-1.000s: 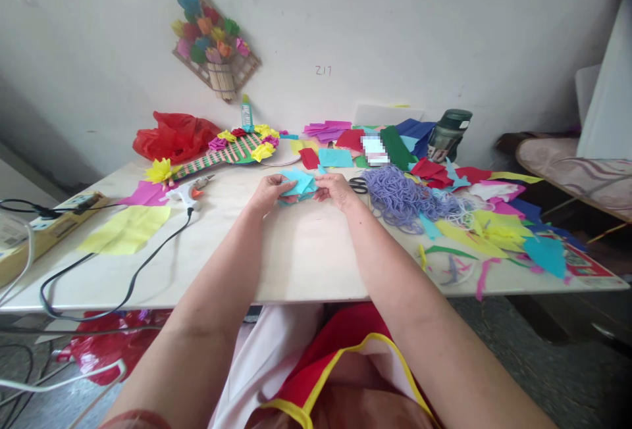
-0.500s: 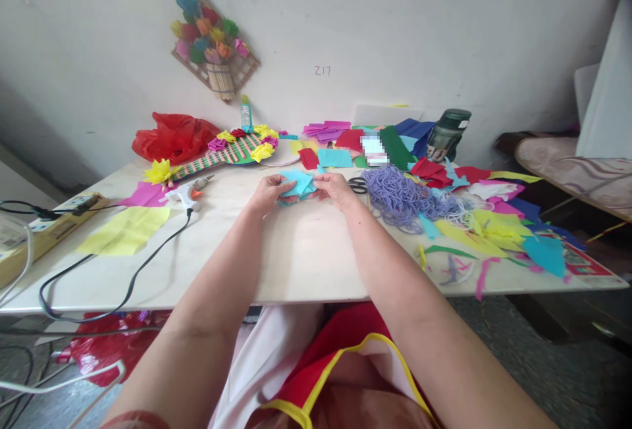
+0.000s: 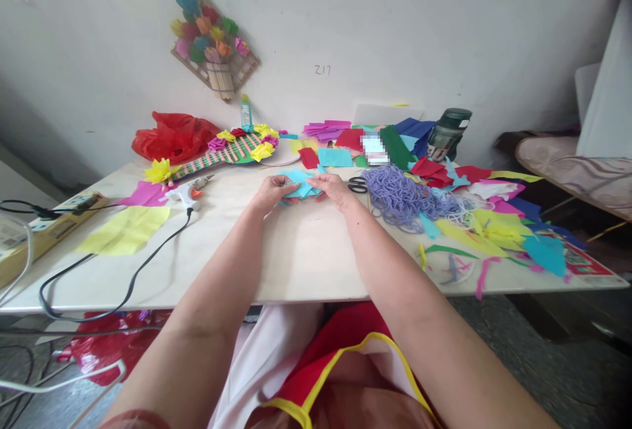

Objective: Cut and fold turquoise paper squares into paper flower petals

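right at the middle of the table (image 3: 296,258), toward its far edge, sits a small bundle of light blue paper pieces (image 3: 299,182), pinched from both sides. the left hand (image 3: 269,192) has its fingers curled closed on the bundle's left edge, thumb on top; the right hand (image 3: 334,189) is closed on the right edge in the same way, so the 2 hands meet over the paper, low over the tabletop, though whether the bundle touches the surface cannot be told

at 3 o'clock from the right hand, just beside it, lie black scissors (image 3: 358,184), and past them a heap of lilac cord (image 3: 402,195). farther toward 3 o'clock spread loose scraps of coloured paper (image 3: 494,222), yellow, pink, red and teal. at 12 o'clock from the bundle lies a teal sheet (image 3: 336,157) among more stacked sheets, with a dark green bottle (image 3: 448,133) off at 2 o'clock near the wall

at 9 o'clock from the left hand rests a white glue gun (image 3: 186,191), its black cable (image 3: 113,284) trailing toward the near edge. beside it lies a yellow sheet (image 3: 126,228). at 11 o'clock is a woven striped fan with paper flowers (image 3: 232,147), and behind that a red plastic bag (image 3: 172,136)
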`<state>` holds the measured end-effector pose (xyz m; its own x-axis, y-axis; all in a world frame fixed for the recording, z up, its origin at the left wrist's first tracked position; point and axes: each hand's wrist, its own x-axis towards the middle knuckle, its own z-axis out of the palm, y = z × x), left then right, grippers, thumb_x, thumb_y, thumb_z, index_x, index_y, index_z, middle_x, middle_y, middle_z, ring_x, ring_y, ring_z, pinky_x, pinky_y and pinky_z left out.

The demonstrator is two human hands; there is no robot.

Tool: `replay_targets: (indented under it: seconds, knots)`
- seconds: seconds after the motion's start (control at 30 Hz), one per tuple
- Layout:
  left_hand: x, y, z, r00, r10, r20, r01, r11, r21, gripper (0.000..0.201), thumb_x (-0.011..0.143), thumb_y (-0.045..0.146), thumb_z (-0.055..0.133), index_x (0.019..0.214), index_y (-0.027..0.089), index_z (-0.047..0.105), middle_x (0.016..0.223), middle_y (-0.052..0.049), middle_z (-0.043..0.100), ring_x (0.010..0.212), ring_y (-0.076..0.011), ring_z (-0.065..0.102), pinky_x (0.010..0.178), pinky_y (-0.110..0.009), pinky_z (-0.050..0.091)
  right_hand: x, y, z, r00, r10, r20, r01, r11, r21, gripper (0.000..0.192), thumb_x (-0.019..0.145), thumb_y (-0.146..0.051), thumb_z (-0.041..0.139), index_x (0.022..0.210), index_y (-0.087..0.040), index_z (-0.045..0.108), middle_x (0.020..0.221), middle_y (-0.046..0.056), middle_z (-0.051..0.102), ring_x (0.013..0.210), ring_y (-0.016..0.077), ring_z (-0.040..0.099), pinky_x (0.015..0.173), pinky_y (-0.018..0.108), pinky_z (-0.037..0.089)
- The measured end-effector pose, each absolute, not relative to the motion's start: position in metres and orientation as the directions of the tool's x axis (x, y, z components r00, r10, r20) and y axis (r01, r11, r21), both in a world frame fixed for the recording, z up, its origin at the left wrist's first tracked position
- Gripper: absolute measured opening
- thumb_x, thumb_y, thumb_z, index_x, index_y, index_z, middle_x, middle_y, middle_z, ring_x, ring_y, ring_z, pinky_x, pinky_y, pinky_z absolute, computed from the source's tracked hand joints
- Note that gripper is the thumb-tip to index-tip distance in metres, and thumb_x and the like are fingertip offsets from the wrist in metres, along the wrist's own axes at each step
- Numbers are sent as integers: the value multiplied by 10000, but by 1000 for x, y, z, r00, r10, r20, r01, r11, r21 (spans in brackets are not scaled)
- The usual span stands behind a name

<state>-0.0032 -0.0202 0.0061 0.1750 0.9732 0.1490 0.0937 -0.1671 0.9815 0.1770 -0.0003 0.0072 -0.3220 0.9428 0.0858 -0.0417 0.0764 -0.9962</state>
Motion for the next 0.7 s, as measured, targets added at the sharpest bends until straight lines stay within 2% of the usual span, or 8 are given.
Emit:
replay_targets:
  seconds: [0.2, 0.3, 0.47, 0.6, 0.7]
  knots:
    - [-1, -21, 7, 210, 968, 141, 74, -159, 984, 388, 579, 476, 704, 668, 135, 540, 572, -2, 583, 513, -144, 587, 534, -291, 511, 174, 1, 3, -308, 946, 97, 47, 117, -992, 273, 558, -352, 756, 648, -129, 626, 477, -32, 576, 387, 63, 502, 364, 163, 394]
    - [-3, -20, 5, 192, 972, 138, 22, -145, 989, 405, 640, 529, 635, 654, 138, 528, 570, -6, 570, 513, -133, 573, 533, -299, 519, 175, 1, 3, -308, 945, 107, 51, 129, -990, 255, 566, -344, 751, 621, -135, 616, 448, -34, 559, 393, 71, 509, 367, 166, 398]
    - [-6, -15, 0, 167, 973, 157, 34, -165, 986, 397, 600, 481, 692, 583, 145, 482, 504, 14, 527, 490, -123, 562, 532, -287, 516, 174, -1, 5, -299, 949, 99, 53, 120, -991, 223, 587, -309, 739, 621, -134, 606, 455, -28, 569, 407, 88, 535, 382, 177, 399]
    - [-6, -13, -1, 131, 980, 147, 81, -158, 984, 399, 597, 491, 691, 608, 143, 497, 517, 7, 547, 502, -142, 588, 522, -282, 509, 173, -4, 7, -305, 948, 90, 34, 106, -994, 201, 604, -290, 728, 627, -129, 610, 451, -31, 566, 410, 103, 556, 395, 186, 408]
    - [-5, -14, 1, 102, 986, 134, 47, -140, 989, 433, 623, 551, 642, 667, 134, 537, 530, 0, 558, 518, -146, 594, 520, -279, 507, 173, -4, 7, -308, 947, 94, 25, 107, -994, 185, 613, -276, 723, 618, -129, 610, 454, -30, 568, 408, 106, 557, 409, 196, 422]
